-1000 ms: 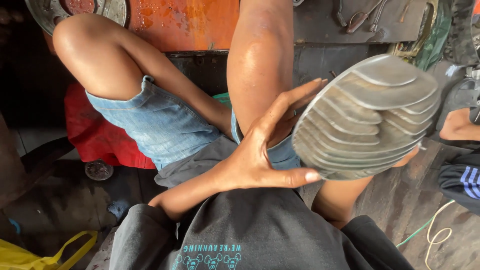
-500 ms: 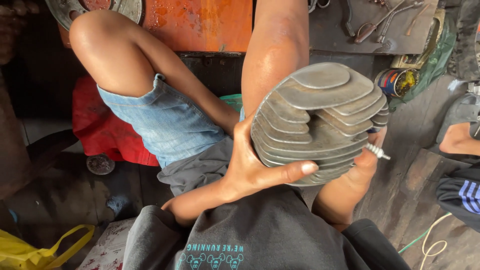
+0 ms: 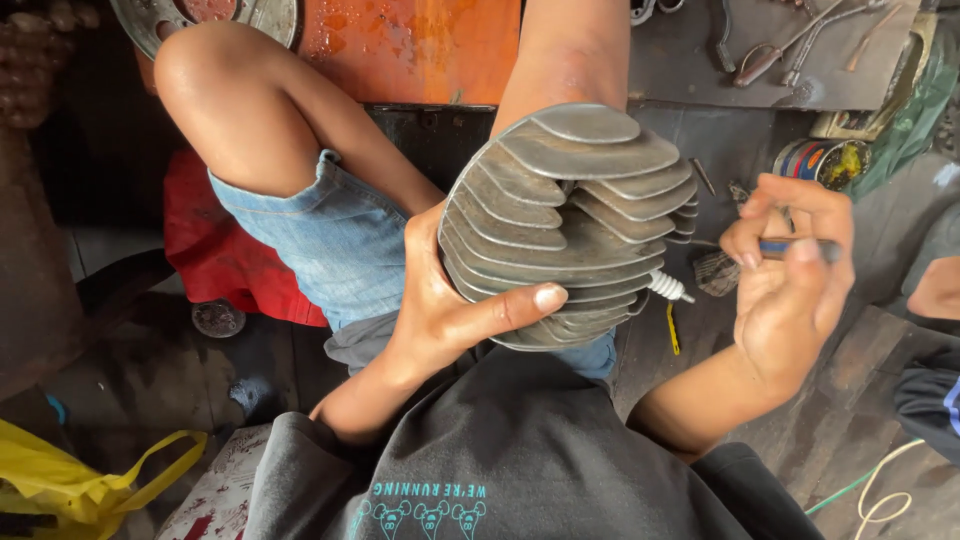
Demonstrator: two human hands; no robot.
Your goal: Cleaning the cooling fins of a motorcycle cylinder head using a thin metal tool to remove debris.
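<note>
Views: one, head-worn; no second view, so no shared part of the scene.

Position: above the wearer's chest, looking steeply down over the dark shirt at the bottom edge onto the lap and bare knees.

Facing: forward and downward; the far end of the scene, an orange metal panel [image 3: 430, 45] and a dark tool tray [image 3: 800, 60], lies along the top edge.

Nearness: close. The left hand [image 3: 440, 310] and the finned metal cylinder [image 3: 570, 220] fill the centre; the right hand [image 3: 790, 290] sits at mid-right, fully in frame.

Margins: floor [image 3: 130, 400] at lower left with a yellow bag [image 3: 80, 480]; another person's arm [image 3: 935, 290] cut off by the right edge.
</note>
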